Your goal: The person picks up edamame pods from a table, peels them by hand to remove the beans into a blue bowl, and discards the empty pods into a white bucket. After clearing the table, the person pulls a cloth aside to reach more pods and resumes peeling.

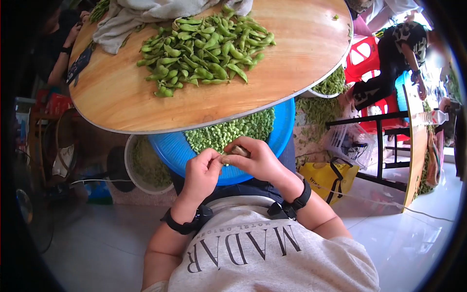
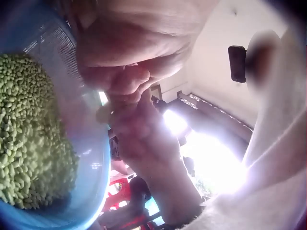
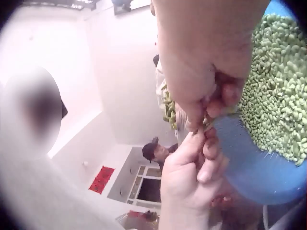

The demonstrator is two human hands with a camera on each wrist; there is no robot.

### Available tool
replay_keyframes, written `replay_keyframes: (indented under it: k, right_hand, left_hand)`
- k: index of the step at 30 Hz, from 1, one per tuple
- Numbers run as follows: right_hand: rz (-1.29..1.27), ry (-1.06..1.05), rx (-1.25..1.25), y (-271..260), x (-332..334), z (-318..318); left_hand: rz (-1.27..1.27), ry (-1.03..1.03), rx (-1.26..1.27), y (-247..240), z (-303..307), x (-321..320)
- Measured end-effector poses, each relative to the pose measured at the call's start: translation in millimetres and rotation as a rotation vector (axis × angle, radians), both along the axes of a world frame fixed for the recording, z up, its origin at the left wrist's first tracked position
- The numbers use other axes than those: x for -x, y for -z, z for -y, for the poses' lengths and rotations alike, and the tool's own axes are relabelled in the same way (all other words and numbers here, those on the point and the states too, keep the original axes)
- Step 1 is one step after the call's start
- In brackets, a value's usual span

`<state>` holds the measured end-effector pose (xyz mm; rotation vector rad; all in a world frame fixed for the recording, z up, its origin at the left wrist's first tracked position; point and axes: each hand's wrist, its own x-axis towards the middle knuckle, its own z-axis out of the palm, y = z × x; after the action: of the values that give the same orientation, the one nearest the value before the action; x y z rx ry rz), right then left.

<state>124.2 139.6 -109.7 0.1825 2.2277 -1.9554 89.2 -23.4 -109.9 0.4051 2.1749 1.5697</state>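
Observation:
My left hand [image 1: 200, 173] and right hand [image 1: 260, 160] meet at the fingertips above a blue basket [image 1: 287, 121]. Between them they pinch a small green pod, mostly hidden by the fingers; a blurred greenish bit [image 2: 103, 114] of it pokes out in the left wrist view. Thumbs and index fingers press together, and the right hand's other fingers curl in toward the palm. Shelled green beans [image 1: 209, 134] fill much of the basket, which sits on my lap, partly under the table edge. A heap of unshelled soybean pods [image 1: 204, 53] lies on the wooden table [image 1: 121, 102] ahead.
A grey cloth [image 1: 124, 24] lies behind the pods. A white bucket [image 1: 146, 187] stands at lower left, and a tub of green scraps [image 1: 333, 82] at right. Beyond are a yellow bag [image 1: 333, 177], a white crate [image 1: 350, 141], another table [image 1: 413, 160] and a person bending over.

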Motion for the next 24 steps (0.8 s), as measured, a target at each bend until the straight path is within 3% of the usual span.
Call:
replay_keyframes:
  k: [3,6,7,9,10,11,14,15,16,18,19,22,24]
  right_hand:
    - [0.162,-0.015,0.268,-5.0,1.5,-6.3]
    - [0.151,-0.019,0.424,1.6,1.9,-6.8]
    - [0.179,-0.026,0.374,2.8,3.2,-6.5]
    - [-0.152,-0.06,-0.054,-1.9,10.5,-7.0]
    - [-0.315,-0.075,-0.266,-8.8,14.1,-6.6]
    - [-0.215,-0.149,-0.357,-26.1,14.0,-9.5]
    - [-0.341,-0.214,-0.355,-58.1,29.0,-7.9]
    - [-0.369,-0.195,-0.378,-73.0,40.4,-1.6]
    - [-0.442,-0.148,-0.443,-75.0,54.7,6.2]
    - [-0.594,-0.053,-0.571,-79.2,85.6,23.9]
    - [-0.608,-0.053,-0.631,-74.8,100.2,32.0]
    - [-0.66,-0.054,-0.725,-59.0,126.4,42.3]
    - [-0.714,-0.063,-0.662,-61.1,132.2,38.6]
  left_hand:
    - [0.2,0.036,-0.201,-2.8,-3.0,0.5]
    - [0.398,0.011,-0.291,-11.1,-1.2,1.8]
    - [0.388,-0.016,-0.24,-12.0,4.1,2.2]
    - [0.366,-0.06,-0.138,-10.1,22.9,2.8]
    - [0.213,-0.134,-0.036,-4.4,38.2,2.8]
    - [0.18,-0.23,0.008,-0.7,55.2,5.6]
    - [0.142,-0.495,0.161,13.9,114.5,17.0]
    - [0.037,-0.541,0.365,8.0,126.8,22.2]
    - [0.001,-0.534,0.596,12.7,144.1,28.2]
    - [-0.004,-0.545,0.777,15.1,162.5,32.9]
    - [-0.252,-0.501,0.971,32.6,176.3,34.7]
    - [-0.354,-0.475,0.74,32.6,179.0,38.0]
    - [-0.006,-0.481,0.371,-7.5,153.1,44.7]
